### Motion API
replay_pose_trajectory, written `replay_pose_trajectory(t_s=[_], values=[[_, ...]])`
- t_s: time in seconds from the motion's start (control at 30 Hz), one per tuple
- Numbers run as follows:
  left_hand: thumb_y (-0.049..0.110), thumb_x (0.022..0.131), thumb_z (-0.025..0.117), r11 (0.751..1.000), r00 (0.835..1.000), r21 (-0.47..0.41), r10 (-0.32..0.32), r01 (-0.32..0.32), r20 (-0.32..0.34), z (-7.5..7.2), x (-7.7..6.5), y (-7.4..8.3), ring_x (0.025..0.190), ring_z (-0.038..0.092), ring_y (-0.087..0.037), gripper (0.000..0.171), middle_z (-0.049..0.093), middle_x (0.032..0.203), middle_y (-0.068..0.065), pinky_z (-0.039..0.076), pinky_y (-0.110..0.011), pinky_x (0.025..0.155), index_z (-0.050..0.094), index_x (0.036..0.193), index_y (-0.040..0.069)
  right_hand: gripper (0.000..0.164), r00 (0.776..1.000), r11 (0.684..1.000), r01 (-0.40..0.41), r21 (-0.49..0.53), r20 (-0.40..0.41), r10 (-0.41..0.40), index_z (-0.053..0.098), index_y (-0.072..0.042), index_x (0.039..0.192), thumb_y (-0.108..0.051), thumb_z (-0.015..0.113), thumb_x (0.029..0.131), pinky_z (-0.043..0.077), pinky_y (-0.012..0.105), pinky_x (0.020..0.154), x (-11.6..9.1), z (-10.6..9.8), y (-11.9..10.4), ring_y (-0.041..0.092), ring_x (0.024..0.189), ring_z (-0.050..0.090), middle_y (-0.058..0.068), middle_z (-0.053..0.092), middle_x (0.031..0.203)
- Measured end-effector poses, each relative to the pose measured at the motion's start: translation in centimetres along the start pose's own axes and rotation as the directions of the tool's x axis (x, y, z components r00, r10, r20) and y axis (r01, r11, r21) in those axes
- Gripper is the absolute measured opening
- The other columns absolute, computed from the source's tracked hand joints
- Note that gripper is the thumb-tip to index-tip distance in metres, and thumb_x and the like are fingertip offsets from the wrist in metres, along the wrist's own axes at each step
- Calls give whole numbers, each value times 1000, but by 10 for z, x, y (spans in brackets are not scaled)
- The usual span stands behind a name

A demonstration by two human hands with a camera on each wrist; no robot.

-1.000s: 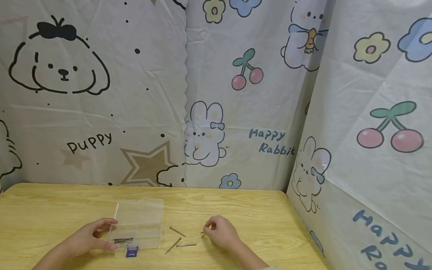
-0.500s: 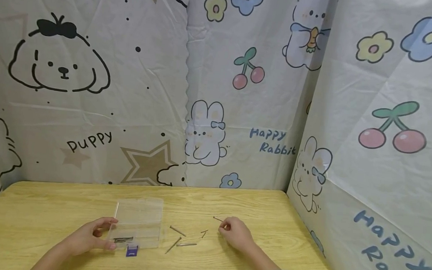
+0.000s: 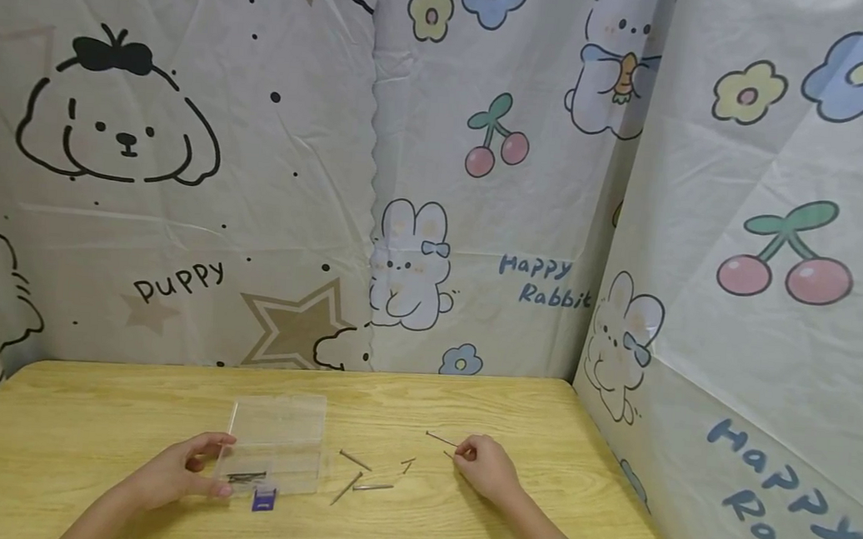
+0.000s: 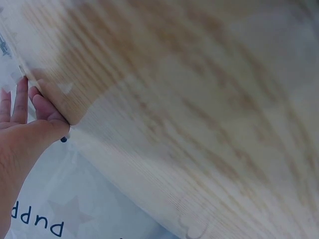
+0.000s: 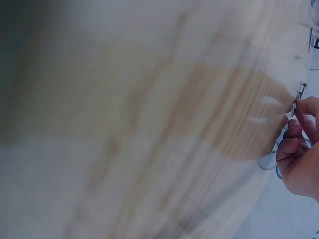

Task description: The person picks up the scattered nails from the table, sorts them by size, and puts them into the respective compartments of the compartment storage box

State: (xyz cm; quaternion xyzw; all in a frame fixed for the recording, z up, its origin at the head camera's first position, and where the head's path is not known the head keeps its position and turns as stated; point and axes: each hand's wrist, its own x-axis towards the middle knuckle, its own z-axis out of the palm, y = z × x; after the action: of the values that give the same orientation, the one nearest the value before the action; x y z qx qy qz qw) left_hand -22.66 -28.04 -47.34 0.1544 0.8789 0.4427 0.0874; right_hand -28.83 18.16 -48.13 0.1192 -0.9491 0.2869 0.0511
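A: Head view?
B: Left hand (image 3: 175, 473) is gripping the clear box (image 3: 278, 419) by its left side; right hand (image 3: 490, 471) is pinching a nail (image 3: 440, 438), right of the loose nails (image 3: 373, 487).
A: Left wrist?
B: Fingers are showing partly bent.
A: Right wrist?
B: Fingertips are holding together — apparently handling nails — so next move is calling for a steady pinch.

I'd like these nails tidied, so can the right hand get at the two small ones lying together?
Probably yes: the right hand is close beside the two small nails, and nothing visible blocks the way. Its fingers seem to pinch another nail, though.
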Motion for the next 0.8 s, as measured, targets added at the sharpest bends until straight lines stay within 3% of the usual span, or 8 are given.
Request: replay_pose_trajectory(t_s=[0.23, 0.43, 0.8], values=[[24, 83, 71, 1000, 1000, -4, 0, 0, 8, 0, 1, -1, 116, 48, -44, 67, 52, 129, -27, 47, -31, 87, 40, 135, -6, 6, 1000, 1000, 14, -20, 6, -14, 67, -10, 86, -16, 64, 85, 44, 26, 63, 4, 3, -1, 11, 74, 51, 1, 59, 83], [23, 83, 71, 999, 1000, -44, -8, 9, 22, 0, 0, -1, 119, 44, -49, 69, 48, 131, -31, 42, -57, 92, 38, 135, -8, 7, 999, 1000, 25, -13, 31, -24, 66, -8, 85, -13, 62, 86, 42, 22, 60, 6, 5, 1, 10, 70, 49, -1, 58, 78], [23, 83, 71, 997, 999, -66, -27, 29, 32, -1, 0, -1, 117, 43, -49, 69, 46, 131, -33, 41, -58, 91, 37, 136, -7, 6, 998, 998, 30, 53, 54, -32, 63, -6, 84, -11, 61, 84, 42, 20, 59, 4, 8, -6, 10, 69, 50, -1, 58, 77]])
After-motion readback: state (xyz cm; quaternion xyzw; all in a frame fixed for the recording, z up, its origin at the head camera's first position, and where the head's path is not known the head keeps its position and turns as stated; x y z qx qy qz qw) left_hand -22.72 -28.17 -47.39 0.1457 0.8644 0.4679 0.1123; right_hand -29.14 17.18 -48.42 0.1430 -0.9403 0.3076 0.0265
